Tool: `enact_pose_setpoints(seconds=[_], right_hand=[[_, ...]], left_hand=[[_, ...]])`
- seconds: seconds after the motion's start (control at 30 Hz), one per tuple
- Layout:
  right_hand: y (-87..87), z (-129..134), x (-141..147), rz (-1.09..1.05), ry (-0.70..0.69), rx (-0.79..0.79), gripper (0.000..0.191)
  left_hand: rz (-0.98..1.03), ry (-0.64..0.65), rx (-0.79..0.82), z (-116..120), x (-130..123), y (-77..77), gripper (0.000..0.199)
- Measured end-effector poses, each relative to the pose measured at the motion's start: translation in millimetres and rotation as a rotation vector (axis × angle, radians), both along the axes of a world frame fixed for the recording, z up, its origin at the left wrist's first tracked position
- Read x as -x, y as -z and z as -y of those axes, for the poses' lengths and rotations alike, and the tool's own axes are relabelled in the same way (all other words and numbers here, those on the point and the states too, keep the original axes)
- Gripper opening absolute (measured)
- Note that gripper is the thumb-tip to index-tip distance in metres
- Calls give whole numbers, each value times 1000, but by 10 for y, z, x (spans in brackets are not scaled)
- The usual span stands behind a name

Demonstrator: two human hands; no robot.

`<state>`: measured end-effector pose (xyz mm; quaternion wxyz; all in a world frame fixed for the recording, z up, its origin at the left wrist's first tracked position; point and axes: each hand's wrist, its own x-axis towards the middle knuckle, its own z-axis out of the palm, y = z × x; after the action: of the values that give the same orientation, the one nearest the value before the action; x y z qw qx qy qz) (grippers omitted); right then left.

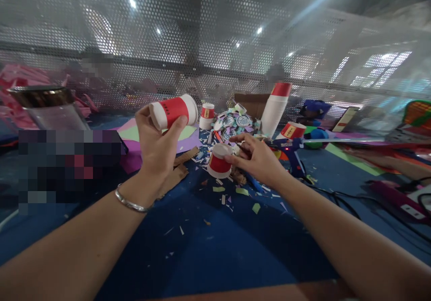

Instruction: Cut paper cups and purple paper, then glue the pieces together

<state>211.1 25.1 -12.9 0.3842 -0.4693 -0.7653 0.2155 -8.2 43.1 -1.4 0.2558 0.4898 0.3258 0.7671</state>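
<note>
My left hand (157,144) is wrapped round a red and white paper cup (175,111), raised above the table and tipped on its side. My right hand (257,159) reaches over a second red and white cup (220,161), which rests upside down on the blue table. Its fingers are bent and spread at the cup's right side, with a thumb or fingertip by the red band. A small dark thing shows near these fingers, too small to name. Behind stand another cup (207,115) and a tall stack of cups (276,109).
A pile of cut paper pieces (232,122) lies behind the cups. At the right are a blue glue gun (293,155), black cables and a power strip (400,200). Cardboard strips (175,181) and paper scraps lie about. Another person's arm (387,159) extends from the right.
</note>
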Motion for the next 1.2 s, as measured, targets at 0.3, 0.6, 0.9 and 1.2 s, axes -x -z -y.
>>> enact_pose_setpoints(seconds=[0.3, 0.6, 0.9, 1.2], right_hand=[[-76, 145, 47, -442, -36, -145, 32], [-103, 183, 1, -412, -66, -137, 22], [-152, 119, -91, -398, -100, -158, 29], [-179, 190, -42, -505, -43, -150, 28]], left_hand=[[-71, 390, 114, 552, -395, -32, 46], [-7, 709, 518, 634, -445, -11, 38], [76, 1040, 782, 524, -341, -59, 35], [153, 697, 470, 475, -388, 1, 36]])
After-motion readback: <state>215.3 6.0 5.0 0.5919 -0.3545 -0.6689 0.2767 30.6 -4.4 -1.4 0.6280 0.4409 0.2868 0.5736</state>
